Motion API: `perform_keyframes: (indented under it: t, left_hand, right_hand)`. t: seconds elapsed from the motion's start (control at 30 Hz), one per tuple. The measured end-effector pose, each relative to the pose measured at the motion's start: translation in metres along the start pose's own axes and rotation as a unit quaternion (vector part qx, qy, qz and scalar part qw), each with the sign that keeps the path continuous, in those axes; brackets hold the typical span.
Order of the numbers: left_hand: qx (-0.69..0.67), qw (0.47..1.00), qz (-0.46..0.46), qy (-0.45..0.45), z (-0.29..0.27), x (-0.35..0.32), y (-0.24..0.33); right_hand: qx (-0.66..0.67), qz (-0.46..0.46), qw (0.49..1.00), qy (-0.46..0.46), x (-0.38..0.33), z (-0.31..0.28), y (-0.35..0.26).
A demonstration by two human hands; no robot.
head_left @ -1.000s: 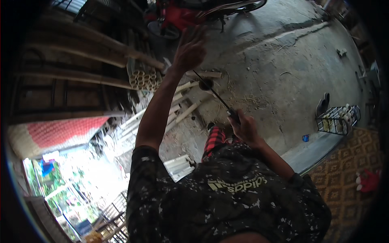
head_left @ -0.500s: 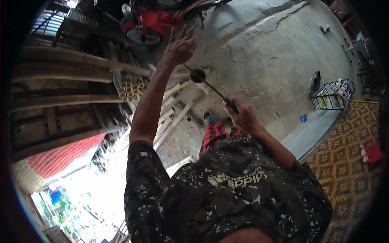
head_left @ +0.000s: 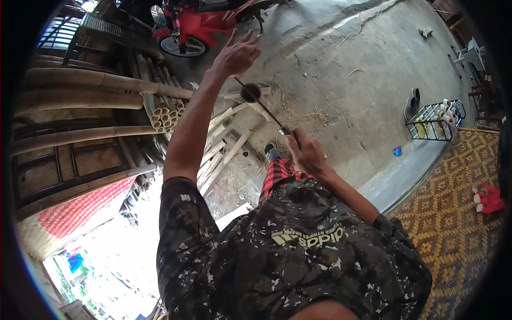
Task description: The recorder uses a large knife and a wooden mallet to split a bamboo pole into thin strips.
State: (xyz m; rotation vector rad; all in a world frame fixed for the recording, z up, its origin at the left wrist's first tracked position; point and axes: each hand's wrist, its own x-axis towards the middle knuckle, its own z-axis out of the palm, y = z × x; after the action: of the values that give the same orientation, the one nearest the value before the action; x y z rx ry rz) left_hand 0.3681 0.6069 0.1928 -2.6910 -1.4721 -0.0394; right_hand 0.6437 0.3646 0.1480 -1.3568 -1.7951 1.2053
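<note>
My right hand (head_left: 305,153) is closed around the handle end of a thin dark rod (head_left: 265,108). The rod slants up and away across the open end of a bamboo tube (head_left: 250,94). My left hand (head_left: 237,53) is raised at arm's length just beyond the rod's far tip, palm down and fingers spread, holding nothing. Whether it touches the tip is unclear. Below the tube, split bamboo strips (head_left: 226,149) lie on the concrete floor (head_left: 341,69). My patterned dark shirt fills the lower part of the picture.
Thick bamboo poles (head_left: 90,88) are stacked at the left, with a bundle of thinner tubes (head_left: 162,114) beside them. A red motorbike (head_left: 194,26) is parked at the top. A wire rack of bottles (head_left: 433,121) and slippers (head_left: 412,102) sit at the right by a woven mat (head_left: 453,213).
My head has tilted, so the scene has shifted down and right. My left hand stays raised past the rod's tip with its fingers spread wider. My right hand keeps hold of the rod.
</note>
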Motion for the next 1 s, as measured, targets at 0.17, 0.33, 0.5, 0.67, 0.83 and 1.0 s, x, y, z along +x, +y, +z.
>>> perform_keyframes:
  t: [0.17, 0.33, 0.5, 0.67, 0.83, 1.0]
  left_hand:
    - [-0.210, 0.928, -0.144, 0.274, -0.024, -0.033, -0.004]
    - [-0.472, 0.651, -0.403, 0.437, -0.016, -0.144, 0.077]
    - [-0.687, 0.506, -0.461, 0.244, 0.000, -0.229, 0.187]
    - [-0.551, 0.595, -0.527, 0.254, -0.009, -0.244, 0.192]
    - [-0.528, 0.570, -0.557, 0.294, -0.002, -0.286, 0.183]
    - [-0.544, 0.513, -0.540, 0.387, 0.015, -0.314, 0.162]
  right_hand:
    - [0.053, -0.010, 0.998, -0.009, 0.023, 0.027, -0.016]
    - [0.146, 0.026, 0.988, -0.033, 0.050, 0.056, -0.042]
    - [0.170, -0.001, 0.979, -0.111, 0.058, 0.098, -0.066]
    - [0.148, -0.127, 0.964, -0.183, 0.064, 0.131, -0.056]
    - [0.049, -0.061, 0.975, -0.206, 0.070, 0.134, -0.019]
    - [-0.102, 0.014, 0.982, -0.161, 0.102, 0.114, 0.079]
